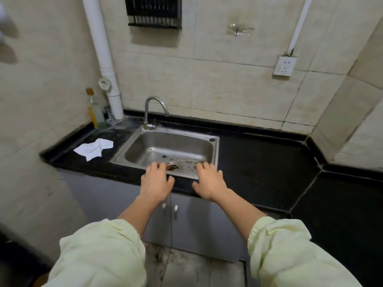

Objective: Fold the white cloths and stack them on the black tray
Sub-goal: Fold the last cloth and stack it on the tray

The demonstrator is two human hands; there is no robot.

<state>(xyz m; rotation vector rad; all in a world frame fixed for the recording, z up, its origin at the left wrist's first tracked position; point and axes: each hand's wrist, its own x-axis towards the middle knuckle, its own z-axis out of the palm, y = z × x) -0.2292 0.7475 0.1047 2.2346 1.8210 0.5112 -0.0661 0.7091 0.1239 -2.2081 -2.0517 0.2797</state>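
Left of sink: white cloth (94, 149) lies crumpled, unfolded, on the black tabletop (259, 166), just beside the sink (122, 157) rim.
Back corner: bottle (93, 109) of yellow liquid stands by the white pipe (103, 48).
Left hand (155, 183): mine, fingers spread, holding nothing, over the sink's front rim.
Right hand (209, 183): same, spread and empty, beside my left; can't tell if either touches the metal.
Right wall: socket (285, 66).

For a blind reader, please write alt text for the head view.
Open and empty, the left hand and right hand hover over the front rim of a sink. One crumpled white cloth lies on the black counter left of it.
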